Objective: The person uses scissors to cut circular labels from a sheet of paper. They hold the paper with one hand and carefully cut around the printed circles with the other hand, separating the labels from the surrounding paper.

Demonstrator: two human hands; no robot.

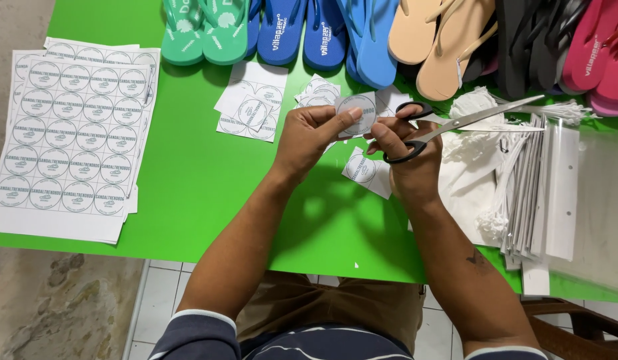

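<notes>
My left hand pinches a small round paper label above the green table. My right hand grips black-handled scissors through the finger loops, with the blades pointing right, away from the label, and its fingertips touch the label's right edge. Small cut pieces of printed paper lie on the table under my hands, and a larger cut sheet piece lies to the left.
A stack of printed sheets of round labels lies at the left edge. Flip-flops in green, blue, tan, black and pink line the far side. White string tags and clear plastic sleeves sit at the right.
</notes>
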